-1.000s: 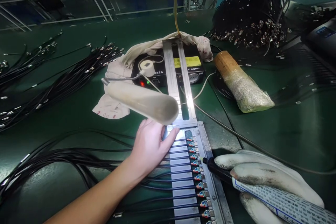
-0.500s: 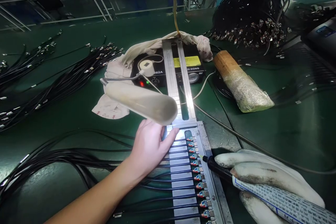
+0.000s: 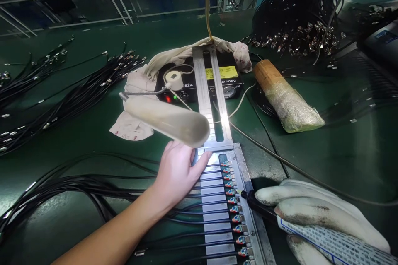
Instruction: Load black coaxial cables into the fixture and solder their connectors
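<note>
A long metal jig (image 3: 216, 210) holds a row of black cables (image 3: 186, 222) side by side, their stripped colored wires ending in metal-shelled connectors (image 3: 239, 218). My bare left hand (image 3: 177, 174) grips the jig's upper left part, thumb laid across its face; the other fingers are partly hidden below a white lamp head (image 3: 168, 122). In my gloved right hand (image 3: 314, 209) is a glue tube (image 3: 336, 238) with a printed label and black nozzle. Its yellowish tip is close beside a connector in the upper half of the row; contact cannot be made out.
Behind the jig stands a black control box (image 3: 230, 87) with a cloth (image 3: 137, 87) around it. A film-wrapped roll (image 3: 286, 97) lies to the right. Cable bundles lie at left (image 3: 102, 74) and back right (image 3: 289, 12). A hose (image 3: 207, 4) hangs down at the back.
My right hand and the glue tube have shifted slightly toward me along the connector row, with the tip lower by about one connector. My left hand has stayed in place.
</note>
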A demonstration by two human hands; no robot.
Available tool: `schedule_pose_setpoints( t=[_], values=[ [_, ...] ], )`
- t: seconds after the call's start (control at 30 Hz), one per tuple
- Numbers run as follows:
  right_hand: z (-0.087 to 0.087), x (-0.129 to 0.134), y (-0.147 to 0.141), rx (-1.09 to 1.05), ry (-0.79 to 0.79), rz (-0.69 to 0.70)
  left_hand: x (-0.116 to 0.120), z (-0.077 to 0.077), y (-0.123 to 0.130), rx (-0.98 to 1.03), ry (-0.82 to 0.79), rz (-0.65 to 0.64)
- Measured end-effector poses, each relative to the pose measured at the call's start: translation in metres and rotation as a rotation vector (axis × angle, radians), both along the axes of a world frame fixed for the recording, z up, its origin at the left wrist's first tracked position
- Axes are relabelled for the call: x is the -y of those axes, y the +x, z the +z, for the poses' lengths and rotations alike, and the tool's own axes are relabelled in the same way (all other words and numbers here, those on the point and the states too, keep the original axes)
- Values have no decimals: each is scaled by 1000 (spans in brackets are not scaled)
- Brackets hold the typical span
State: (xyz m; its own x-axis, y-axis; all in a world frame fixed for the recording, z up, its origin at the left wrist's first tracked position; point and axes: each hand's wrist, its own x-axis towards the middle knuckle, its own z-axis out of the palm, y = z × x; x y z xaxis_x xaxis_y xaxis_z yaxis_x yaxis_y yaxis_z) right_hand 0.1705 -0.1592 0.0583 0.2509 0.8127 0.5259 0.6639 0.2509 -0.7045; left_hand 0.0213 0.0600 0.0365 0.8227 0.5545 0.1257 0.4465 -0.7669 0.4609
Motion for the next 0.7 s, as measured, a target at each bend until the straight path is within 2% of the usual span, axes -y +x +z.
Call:
schedule_pose_setpoints(
  t=[0.17,0.37,0.7],
  values=[
    [0,-1,-2,-21,15,-27,0,0,0,4,11,-2],
    [-1,0,5,14,-13,28,0,0,-1,-12,9,-2],
    [-3,-1,4,7,-21,14,1,2,0,-23,-5,7]
  ],
)
